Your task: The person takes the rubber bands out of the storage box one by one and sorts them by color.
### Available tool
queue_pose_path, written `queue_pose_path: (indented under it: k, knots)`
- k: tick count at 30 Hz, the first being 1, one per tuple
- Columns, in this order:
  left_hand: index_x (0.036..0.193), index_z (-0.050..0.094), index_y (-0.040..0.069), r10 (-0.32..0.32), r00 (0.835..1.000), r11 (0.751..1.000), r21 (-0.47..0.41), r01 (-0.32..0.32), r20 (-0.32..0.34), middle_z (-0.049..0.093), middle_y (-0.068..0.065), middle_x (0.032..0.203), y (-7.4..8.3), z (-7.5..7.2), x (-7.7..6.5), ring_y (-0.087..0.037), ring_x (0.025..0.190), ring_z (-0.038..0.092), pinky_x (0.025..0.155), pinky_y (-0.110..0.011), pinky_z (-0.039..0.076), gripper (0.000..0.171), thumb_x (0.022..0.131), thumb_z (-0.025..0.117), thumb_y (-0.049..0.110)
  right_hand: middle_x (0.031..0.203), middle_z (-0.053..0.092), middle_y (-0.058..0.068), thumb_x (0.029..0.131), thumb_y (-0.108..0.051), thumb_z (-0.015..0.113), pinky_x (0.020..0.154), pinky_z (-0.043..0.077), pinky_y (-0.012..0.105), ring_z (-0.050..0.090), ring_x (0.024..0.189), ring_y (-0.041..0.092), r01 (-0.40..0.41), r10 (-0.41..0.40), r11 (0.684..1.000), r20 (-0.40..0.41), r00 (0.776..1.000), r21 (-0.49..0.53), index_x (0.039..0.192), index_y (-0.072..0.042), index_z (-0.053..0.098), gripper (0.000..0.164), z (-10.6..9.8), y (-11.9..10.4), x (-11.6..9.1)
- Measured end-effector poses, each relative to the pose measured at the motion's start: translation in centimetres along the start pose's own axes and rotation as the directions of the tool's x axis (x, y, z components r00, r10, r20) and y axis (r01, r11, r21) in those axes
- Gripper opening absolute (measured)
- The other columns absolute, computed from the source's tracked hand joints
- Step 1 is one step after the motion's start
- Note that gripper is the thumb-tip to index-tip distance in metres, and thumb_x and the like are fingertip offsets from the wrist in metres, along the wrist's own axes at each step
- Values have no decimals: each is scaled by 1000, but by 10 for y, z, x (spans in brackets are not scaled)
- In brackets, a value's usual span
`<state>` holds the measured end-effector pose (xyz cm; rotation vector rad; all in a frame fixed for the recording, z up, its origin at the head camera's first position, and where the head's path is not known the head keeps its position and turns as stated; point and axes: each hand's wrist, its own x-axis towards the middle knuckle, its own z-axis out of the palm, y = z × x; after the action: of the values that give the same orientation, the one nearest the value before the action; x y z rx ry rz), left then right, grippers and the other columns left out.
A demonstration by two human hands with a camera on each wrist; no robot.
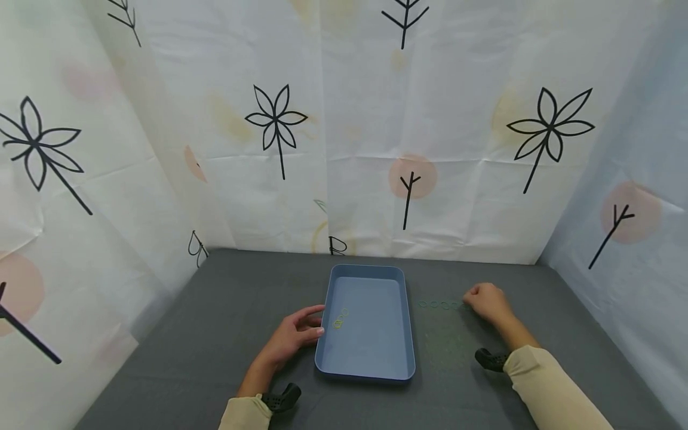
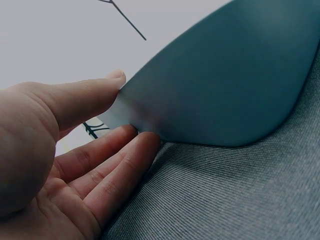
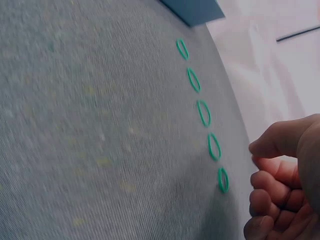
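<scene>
A blue tray (image 1: 371,334) lies on the dark cloth. My left hand (image 1: 295,334) rests against its left side. In the left wrist view the thumb (image 2: 90,100) touches the tray's top edge, and other fingertips (image 2: 147,142) touch the lower wall. Several green rubber bands (image 3: 203,113) form a row right of the tray. By the row's right end is my right hand (image 1: 488,301), fingers curled and thumb against the index finger. No band shows between them. Inside the tray, near its left side, lie several small yellow bands (image 1: 337,323).
A grey cloth (image 1: 215,340) covers the table. White patterned sheets (image 1: 355,119) hang behind it and at both sides. Black wrist straps (image 1: 282,398) sit below the sleeves on both arms. Faint coloured specks (image 3: 102,161) show on the cloth near the green bands.
</scene>
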<state>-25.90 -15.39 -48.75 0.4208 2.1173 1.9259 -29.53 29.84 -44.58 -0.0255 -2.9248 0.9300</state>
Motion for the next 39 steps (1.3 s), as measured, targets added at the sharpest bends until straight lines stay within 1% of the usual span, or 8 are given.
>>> queue_pose_path:
  k: [2, 4, 8, 13, 19, 29, 33, 39]
  knots:
    - [144, 42, 0, 2, 1000, 1000, -4, -2, 3, 52, -29, 131, 0, 0, 0, -34, 111, 59, 89, -43, 52, 59, 93, 68, 12, 60, 45, -3, 84, -7, 54, 52, 32, 30, 38, 53, 14, 24, -24, 1000, -16, 1000, -1, 64, -10, 51, 20, 2, -4, 0]
    - [144, 42, 0, 5, 1000, 1000, -5, -5, 6, 52, -29, 131, -1, -1, 0, -35, 111, 59, 89, -43, 52, 59, 93, 68, 11, 68, 55, 1, 87, -7, 56, 54, 39, 33, 45, 58, 16, 56, -57, 998, -28, 998, -4, 74, -4, 60, 14, 4, -9, -1]
    - [144, 42, -1, 7, 1000, 1000, 0, -7, 3, 52, -29, 130, -1, -1, 0, -34, 109, 60, 88, -42, 52, 58, 93, 67, 10, 80, 63, 7, 89, -7, 62, 59, 45, 37, 54, 67, 19, 117, -117, 993, -56, 992, 8, 89, 2, 65, 10, 12, -18, 0]
    - [144, 43, 1, 5, 1000, 1000, 7, -5, 2, 53, -28, 130, -3, -1, 2, -33, 109, 60, 88, -41, 53, 58, 93, 67, 12, 77, 62, 5, 88, -6, 66, 58, 44, 33, 54, 67, 18, 173, -170, 984, -86, 982, 38, 88, 1, 65, 8, 21, -29, 2]
    - [144, 43, 0, 17, 1000, 1000, 10, -17, 0, 52, -28, 131, -5, -1, 3, -34, 109, 60, 88, -42, 52, 57, 94, 66, 10, 74, 60, 3, 87, -5, 69, 58, 43, 33, 53, 65, 16, 226, -219, 973, -124, 968, 44, 87, 0, 66, 7, 30, -42, 5]
    - [144, 44, 2, 6, 1000, 1000, 7, -6, -3, 53, -27, 131, -5, -2, 2, -32, 109, 60, 89, -43, 52, 58, 93, 68, 13, 68, 57, -2, 85, -8, 75, 55, 42, 30, 50, 61, 13, 320, -305, 944, -164, 938, 77, 85, -2, 66, 10, 46, -64, 10]
    - [143, 45, 2, 4, 1000, 1000, 18, -4, -4, 54, -26, 130, -7, -3, 2, -31, 107, 61, 89, -42, 52, 57, 92, 69, 13, 69, 57, -2, 85, -8, 74, 56, 42, 31, 50, 61, 13, 348, -333, 934, -157, 930, 79, 87, -3, 67, 10, 50, -72, 11]
    - [143, 46, 3, 13, 1000, 999, 31, -13, -4, 54, -26, 129, -8, -3, 3, -30, 107, 61, 88, -41, 53, 56, 93, 68, 14, 70, 54, -3, 87, -6, 73, 58, 43, 31, 49, 63, 14, 364, -349, 925, -133, 928, 109, 91, -3, 67, 8, 56, -84, 13]
